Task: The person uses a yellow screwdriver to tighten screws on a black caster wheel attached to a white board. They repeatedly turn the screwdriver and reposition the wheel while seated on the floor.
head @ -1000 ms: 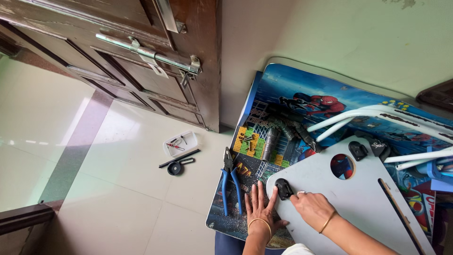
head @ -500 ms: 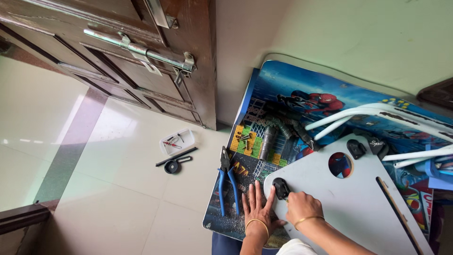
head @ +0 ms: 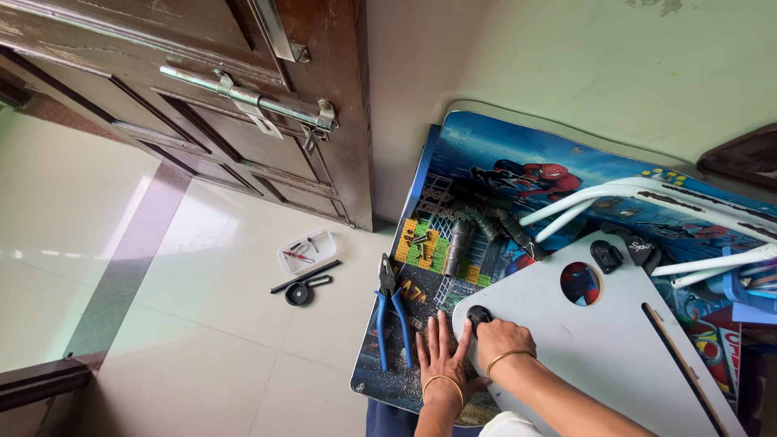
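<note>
The right hand (head: pixel 503 338) rests on the near-left corner of the grey-white panel (head: pixel 615 340), its fingers bent around a small black fitting (head: pixel 477 314) that sits right at that corner; the grip looks closed on it, though the fingertips are partly hidden. The left hand (head: pixel 441 354) lies flat and open just beside it, palm down on the printed board (head: pixel 486 174) under the panel, fingers spread and pointing away from the person, thumb touching the panel's edge. So the fitting lies just ahead of the right hand and a little to the right of the left; the right hand is nearer.

One pair of blue-handled pliers (head: pixel 392 311) lies on the printed board's left edge, just left of the left hand, long axis running away from the person, jaws at the far end. Farther along the panel sit two more black fittings (head: pixel 606 256), beside one round hole. White tube legs (head: pixel 647 198) cross the far-right part of the board.

Off the board, on the tiled floor (head: pixel 202 340), lie one small clear tray (head: pixel 307 250) of small parts, one dark rod and one black round piece (head: pixel 298 293), well apart from both hands
</note>
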